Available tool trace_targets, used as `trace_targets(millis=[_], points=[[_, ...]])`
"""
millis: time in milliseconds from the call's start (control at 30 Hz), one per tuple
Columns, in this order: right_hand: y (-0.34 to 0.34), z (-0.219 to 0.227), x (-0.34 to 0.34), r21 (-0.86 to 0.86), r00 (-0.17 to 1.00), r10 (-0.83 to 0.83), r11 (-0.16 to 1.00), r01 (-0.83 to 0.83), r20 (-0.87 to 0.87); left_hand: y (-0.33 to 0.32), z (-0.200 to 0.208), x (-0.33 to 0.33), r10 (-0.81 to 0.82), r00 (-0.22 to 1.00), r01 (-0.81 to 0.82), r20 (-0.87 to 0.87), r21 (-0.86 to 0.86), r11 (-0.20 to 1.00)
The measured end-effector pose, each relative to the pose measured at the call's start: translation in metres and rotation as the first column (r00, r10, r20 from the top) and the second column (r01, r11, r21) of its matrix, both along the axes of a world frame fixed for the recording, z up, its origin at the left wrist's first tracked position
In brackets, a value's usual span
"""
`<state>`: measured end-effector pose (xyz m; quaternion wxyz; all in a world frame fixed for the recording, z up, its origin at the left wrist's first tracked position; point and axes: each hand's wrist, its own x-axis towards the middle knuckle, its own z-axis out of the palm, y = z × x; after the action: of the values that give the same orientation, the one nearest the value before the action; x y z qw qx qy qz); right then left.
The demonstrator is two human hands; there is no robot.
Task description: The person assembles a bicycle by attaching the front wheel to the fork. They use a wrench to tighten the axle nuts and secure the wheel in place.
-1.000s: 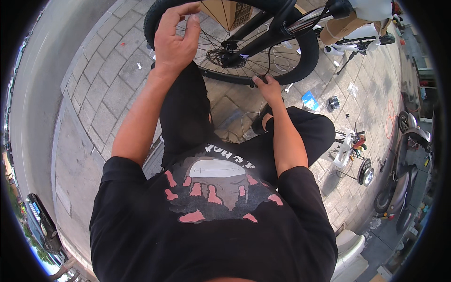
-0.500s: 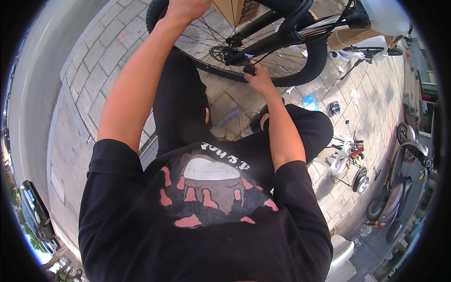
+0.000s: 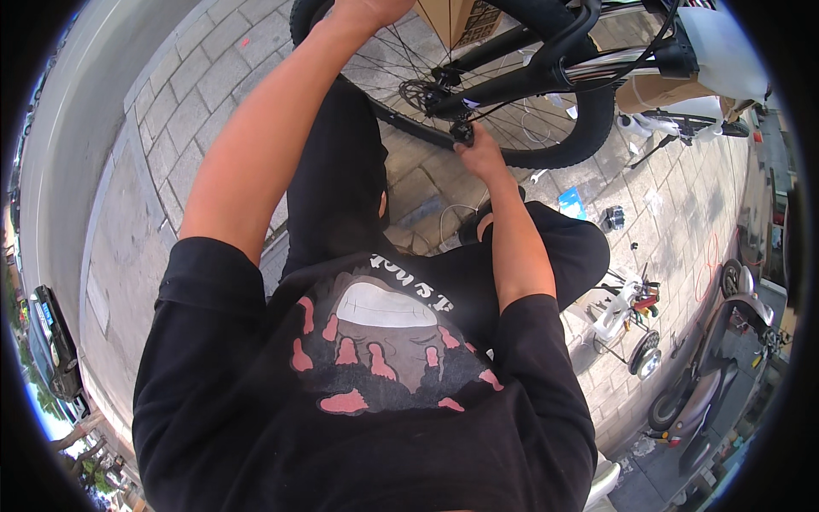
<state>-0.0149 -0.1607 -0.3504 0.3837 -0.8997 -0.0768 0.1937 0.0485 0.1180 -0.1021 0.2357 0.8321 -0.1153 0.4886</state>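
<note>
A bicycle front wheel with a thick black tyre point(image 3: 559, 157) lies ahead of me, its spokes and brake disc point(image 3: 420, 95) showing beside the black fork point(image 3: 490, 92). Below the fork's end, my right hand point(image 3: 483, 155) is closed on a small black part that looks like a brake caliper point(image 3: 461, 132), with a black cable running to it. My left hand point(image 3: 373, 10) reaches to the wheel's upper left side near the tyre. The picture's top edge cuts off its fingers, so its grip is hidden.
A cardboard box point(image 3: 461, 21) stands behind the wheel. On the paving to the right are a wrench point(image 3: 537, 176), a blue packet point(image 3: 572, 203), a small dark part point(image 3: 613, 218) and a white tool stand point(image 3: 618, 311). A scooter point(image 3: 695, 384) is parked farther right.
The whole view has shifted, so the wheel and hands appear slightly farther right and lower. My right hand still grips the black part under the fork.
</note>
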Motion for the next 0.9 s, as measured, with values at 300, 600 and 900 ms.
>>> trace_targets(millis=[300, 600, 900], points=[[0.0, -0.014, 0.001, -0.051, 0.971, 0.024, 0.999, -0.013, 0.238, -0.001, -0.004, 0.002, -0.001, 0.999, 0.001, 0.035, -0.004, 1.0], [-0.002, -0.008, -0.005, 0.047, 0.994, -0.032, 0.999, 0.027, 0.1, 0.001, -0.002, 0.001, -0.023, 1.0, 0.023, 0.003, 0.005, 1.0], [-0.011, -0.032, 0.005, 0.35, 0.962, -0.266, 0.897, 0.27, -0.061, 0.002, -0.002, 0.003, -0.028, 0.999, 0.029, 0.019, -0.013, 1.0]])
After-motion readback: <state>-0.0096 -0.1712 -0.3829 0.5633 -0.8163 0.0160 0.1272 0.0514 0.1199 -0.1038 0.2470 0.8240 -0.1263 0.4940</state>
